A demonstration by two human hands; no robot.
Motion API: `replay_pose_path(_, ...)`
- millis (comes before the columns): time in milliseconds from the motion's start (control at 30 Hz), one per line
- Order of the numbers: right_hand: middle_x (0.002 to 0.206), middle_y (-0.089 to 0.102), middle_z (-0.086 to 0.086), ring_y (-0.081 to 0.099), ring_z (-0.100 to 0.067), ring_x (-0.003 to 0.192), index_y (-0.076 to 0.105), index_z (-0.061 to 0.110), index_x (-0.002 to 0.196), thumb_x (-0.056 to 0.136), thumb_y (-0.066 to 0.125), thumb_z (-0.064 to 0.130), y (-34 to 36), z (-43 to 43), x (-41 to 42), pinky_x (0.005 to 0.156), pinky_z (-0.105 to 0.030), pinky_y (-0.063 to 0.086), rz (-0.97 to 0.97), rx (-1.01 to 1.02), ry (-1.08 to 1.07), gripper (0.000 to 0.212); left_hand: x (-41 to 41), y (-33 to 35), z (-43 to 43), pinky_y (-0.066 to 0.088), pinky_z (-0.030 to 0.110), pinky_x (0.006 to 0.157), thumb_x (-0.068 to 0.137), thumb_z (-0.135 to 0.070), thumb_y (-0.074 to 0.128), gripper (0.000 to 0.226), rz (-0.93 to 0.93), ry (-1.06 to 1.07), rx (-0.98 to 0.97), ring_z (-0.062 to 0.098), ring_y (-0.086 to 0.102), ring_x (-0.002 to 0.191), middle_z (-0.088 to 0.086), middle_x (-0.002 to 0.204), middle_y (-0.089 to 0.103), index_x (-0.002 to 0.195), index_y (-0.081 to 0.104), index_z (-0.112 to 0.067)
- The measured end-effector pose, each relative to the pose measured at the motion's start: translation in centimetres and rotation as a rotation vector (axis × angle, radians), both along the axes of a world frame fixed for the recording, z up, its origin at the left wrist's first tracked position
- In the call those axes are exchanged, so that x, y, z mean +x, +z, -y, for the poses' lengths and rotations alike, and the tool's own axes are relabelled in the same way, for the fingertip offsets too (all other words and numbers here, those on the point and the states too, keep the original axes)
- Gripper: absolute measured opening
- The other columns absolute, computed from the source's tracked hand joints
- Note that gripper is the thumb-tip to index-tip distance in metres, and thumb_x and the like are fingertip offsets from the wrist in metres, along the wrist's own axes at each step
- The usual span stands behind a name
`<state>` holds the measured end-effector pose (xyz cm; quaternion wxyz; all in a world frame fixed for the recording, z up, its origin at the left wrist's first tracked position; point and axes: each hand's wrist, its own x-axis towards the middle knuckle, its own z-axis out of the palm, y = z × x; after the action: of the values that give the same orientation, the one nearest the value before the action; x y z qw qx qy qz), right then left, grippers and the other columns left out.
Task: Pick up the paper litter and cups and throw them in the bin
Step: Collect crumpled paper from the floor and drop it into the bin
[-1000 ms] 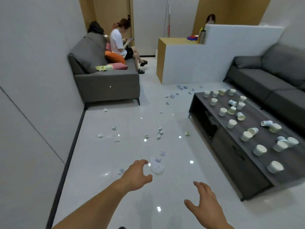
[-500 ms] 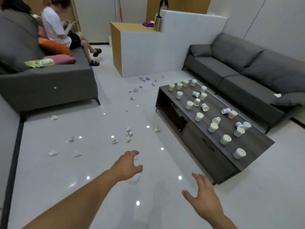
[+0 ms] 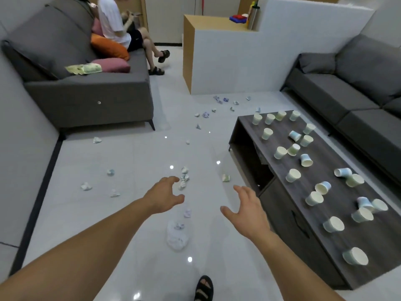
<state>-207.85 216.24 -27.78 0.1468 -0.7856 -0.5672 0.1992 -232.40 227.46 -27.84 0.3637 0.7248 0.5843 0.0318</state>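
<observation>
Crumpled paper litter lies scattered over the white floor: a large white wad (image 3: 177, 235) just below my hands, a small cluster (image 3: 184, 177) past my left fingertips, and more pieces (image 3: 219, 99) far off by the counter. Several paper cups (image 3: 293, 175), some upright and some tipped over, cover the dark coffee table (image 3: 280, 205) at the right. My left hand (image 3: 165, 195) reaches forward above the floor with loosely curled fingers and holds nothing. My right hand (image 3: 247, 210) is stretched out beside it, fingers spread, also empty. No bin is in view.
A grey sofa (image 3: 86, 98) stands at the left with a person (image 3: 121, 25) sitting on it. Another grey sofa (image 3: 351, 90) runs along the right wall behind the table. A white and wood counter (image 3: 227, 61) stands at the back. My sandalled foot (image 3: 204, 287) is at the bottom.
The view has swung and moved forward, so the table and litter are nearer. Both hands stay outstretched and empty; the right hand has risen closer to the left.
</observation>
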Motion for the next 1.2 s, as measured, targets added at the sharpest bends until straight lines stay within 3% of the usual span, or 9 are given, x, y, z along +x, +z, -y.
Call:
replay_pose_path(133, 0.154, 0.025, 0.001, 0.030, -0.022, 0.138, 0.029, 0.028, 0.149, 0.084, 0.061, 0.056, 0.4, -5.2, 0.0, 0.104, -0.038, 0.038, 0.008, -0.001, 0.071, 0.077, 0.4, -0.2, -2.1, 0.041, 0.031, 0.096, 0.082, -0.044, 0.065, 0.071, 0.009, 0.045, -0.013, 0.021, 0.050, 0.119, 0.003, 0.146, 0.036, 0.143, 0.035, -0.025)
replay_pose_path(367, 0.152, 0.026, 0.001, 0.032, -0.022, 0.136, 0.030, 0.027, 0.148, 0.084, 0.062, 0.055, 1.0, -10.8, -2.3, 0.099, -0.039, 0.039, -0.008, 0.040, 0.055, 0.077, -1.0, -0.9, -6.9, 0.040, 0.032, 0.099, 0.082, -0.043, 0.066, 0.071, 0.026, 0.041, -0.022, 0.021, 0.046, 0.125, 0.004, 0.146, 0.036, 0.143, 0.035, -0.024)
replay_pose_path(567, 0.154, 0.023, 0.002, 0.031, -0.022, 0.137, 0.028, 0.029, 0.149, 0.084, 0.060, 0.056, 0.1, -12.5, -4.7, 0.101, -0.040, 0.040, 0.071, -0.066, 0.027, 0.077, -3.5, -1.9, -11.0, 0.044, 0.034, 0.094, 0.083, -0.043, 0.063, 0.069, 0.083, 0.000, -0.036, 0.022, 0.052, 0.115, 0.003, 0.144, 0.038, 0.143, 0.034, -0.025)
replay_pose_path(733, 0.154, 0.024, 0.000, 0.032, -0.023, 0.137, 0.027, 0.028, 0.149, 0.084, 0.060, 0.057, -3.5, -14.5, -8.0, 0.103, -0.041, 0.041, 0.082, -0.168, 0.066, 0.078, -5.8, -5.2, -13.6, 0.044, 0.035, 0.094, 0.081, -0.044, 0.064, 0.070, 0.078, 0.005, -0.090, 0.023, 0.049, 0.120, 0.004, 0.144, 0.037, 0.142, 0.035, -0.025)
replay_pose_path(833, 0.154, 0.024, 0.001, 0.032, -0.023, 0.136, 0.027, 0.028, 0.149, 0.084, 0.061, 0.057, -7.0, -15.1, -9.3, 0.101, -0.042, 0.042, 0.074, -0.236, 0.108, 0.079, -7.0, -8.3, -14.0, 0.040, 0.035, 0.099, 0.082, -0.044, 0.065, 0.071, 0.062, 0.024, -0.139, 0.023, 0.045, 0.126, 0.004, 0.146, 0.037, 0.143, 0.035, -0.024)
replay_pose_path(967, 0.154, 0.024, 0.001, 0.031, -0.022, 0.137, 0.026, 0.029, 0.150, 0.084, 0.062, 0.056, -14.4, -16.8, -10.1, 0.099, -0.040, 0.041, 0.033, -0.332, 0.150, 0.080, -8.4, -15.1, -14.6, 0.039, 0.031, 0.093, 0.083, -0.043, 0.064, 0.071, 0.007, 0.062, -0.213, 0.023, 0.045, 0.126, 0.004, 0.146, 0.037, 0.144, 0.034, -0.024)
replay_pose_path(1200, 0.155, 0.023, -0.002, 0.029, -0.025, 0.138, 0.023, 0.026, 0.151, 0.083, 0.063, 0.054, -34.8, -19.5, -8.5, 0.097, -0.040, 0.040, -0.034, -0.437, 0.193, 0.083, -7.1, -34.7, -15.7, 0.041, 0.036, 0.099, 0.084, -0.042, 0.065, 0.072, -0.049, 0.098, -0.339, 0.024, 0.046, 0.126, 0.005, 0.146, 0.037, 0.145, 0.034, -0.022)
